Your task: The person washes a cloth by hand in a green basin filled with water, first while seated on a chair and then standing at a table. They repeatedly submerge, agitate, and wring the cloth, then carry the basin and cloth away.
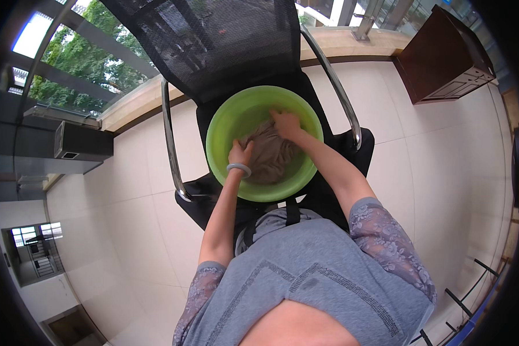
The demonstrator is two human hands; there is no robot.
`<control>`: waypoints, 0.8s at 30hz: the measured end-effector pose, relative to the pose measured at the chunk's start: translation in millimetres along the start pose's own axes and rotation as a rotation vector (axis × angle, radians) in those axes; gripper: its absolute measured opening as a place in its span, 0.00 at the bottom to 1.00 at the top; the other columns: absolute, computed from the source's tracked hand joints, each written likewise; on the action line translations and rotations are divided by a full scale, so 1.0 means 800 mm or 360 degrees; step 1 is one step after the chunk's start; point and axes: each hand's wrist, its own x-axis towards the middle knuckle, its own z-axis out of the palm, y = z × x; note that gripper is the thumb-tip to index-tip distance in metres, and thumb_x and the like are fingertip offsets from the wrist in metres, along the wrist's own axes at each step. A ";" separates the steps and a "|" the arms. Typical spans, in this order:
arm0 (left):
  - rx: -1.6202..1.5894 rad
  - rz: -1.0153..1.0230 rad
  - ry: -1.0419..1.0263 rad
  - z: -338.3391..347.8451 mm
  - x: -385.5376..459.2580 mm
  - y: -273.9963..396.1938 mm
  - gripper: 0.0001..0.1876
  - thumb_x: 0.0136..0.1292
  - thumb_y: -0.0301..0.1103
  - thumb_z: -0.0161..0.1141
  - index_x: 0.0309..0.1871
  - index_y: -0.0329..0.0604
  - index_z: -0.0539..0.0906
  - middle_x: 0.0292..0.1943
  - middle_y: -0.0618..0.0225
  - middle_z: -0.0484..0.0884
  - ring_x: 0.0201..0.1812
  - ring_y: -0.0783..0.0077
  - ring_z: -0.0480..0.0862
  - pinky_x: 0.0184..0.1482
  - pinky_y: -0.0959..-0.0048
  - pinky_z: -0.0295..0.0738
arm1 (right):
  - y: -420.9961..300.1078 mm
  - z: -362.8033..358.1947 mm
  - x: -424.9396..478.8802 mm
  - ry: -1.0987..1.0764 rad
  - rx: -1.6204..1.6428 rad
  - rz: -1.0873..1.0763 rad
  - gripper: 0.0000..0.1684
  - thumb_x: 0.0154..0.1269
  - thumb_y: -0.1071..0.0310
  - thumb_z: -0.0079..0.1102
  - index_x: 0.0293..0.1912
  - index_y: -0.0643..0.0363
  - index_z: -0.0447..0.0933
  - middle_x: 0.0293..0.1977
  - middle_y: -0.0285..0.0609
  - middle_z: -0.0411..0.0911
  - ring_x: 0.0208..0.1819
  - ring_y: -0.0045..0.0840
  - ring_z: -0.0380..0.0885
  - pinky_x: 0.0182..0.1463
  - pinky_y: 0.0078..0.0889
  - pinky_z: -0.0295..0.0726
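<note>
A round green plastic basin [264,193] rests on the seat of a black mesh office chair [242,43]. Inside it lies a crumpled brown cloth [270,158], which looks wet. My left hand [241,155], with a pale bangle at the wrist, grips the cloth's left edge between thumb and fingers. At the upper right of the cloth, my right hand [286,124] has its fingers curled on the fabric near the basin's far wall. How much water the basin holds cannot be told.
Chrome armrests [335,86] flank the basin on both sides. A dark wooden cabinet [445,60] stands at the upper right by the windows. A black box-like object [84,142] is at the left. Pale floor tiles [129,225] surround the chair, and a black rack [458,302] stands at the lower right.
</note>
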 end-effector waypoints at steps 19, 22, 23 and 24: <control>-0.1840 -0.0451 -0.0207 0.044 0.011 -0.033 0.21 0.60 0.48 0.54 0.46 0.40 0.75 0.37 0.61 0.78 0.41 0.65 0.77 0.43 0.69 0.72 | -0.065 -0.007 -0.004 0.0011 0.0861 0.0135 0.22 0.48 0.54 0.56 0.37 0.62 0.77 0.33 0.56 0.77 0.39 0.43 0.77 0.42 0.42 0.75; -0.2733 -0.0513 -0.0814 0.034 0.007 -0.004 0.24 0.65 0.57 0.43 0.46 0.45 0.75 0.39 0.63 0.77 0.42 0.66 0.76 0.43 0.71 0.72 | -0.123 -0.017 -0.065 -0.0008 0.0875 -0.0171 0.20 0.50 0.54 0.55 0.35 0.63 0.77 0.30 0.53 0.78 0.35 0.45 0.77 0.41 0.41 0.74; -0.2766 -0.0491 -0.0909 0.035 0.005 -0.004 0.26 0.65 0.59 0.41 0.46 0.46 0.75 0.39 0.63 0.77 0.43 0.66 0.76 0.44 0.70 0.72 | -0.137 -0.016 -0.086 0.0085 0.0862 -0.0262 0.19 0.51 0.54 0.55 0.33 0.62 0.77 0.30 0.52 0.78 0.34 0.45 0.77 0.40 0.41 0.74; -0.2787 -0.0465 -0.1008 0.030 0.005 0.000 0.28 0.64 0.61 0.38 0.47 0.46 0.75 0.40 0.63 0.77 0.44 0.66 0.76 0.45 0.70 0.72 | -0.137 -0.014 -0.086 0.0193 0.0830 -0.0277 0.18 0.51 0.55 0.54 0.32 0.61 0.77 0.29 0.52 0.77 0.32 0.46 0.77 0.39 0.42 0.74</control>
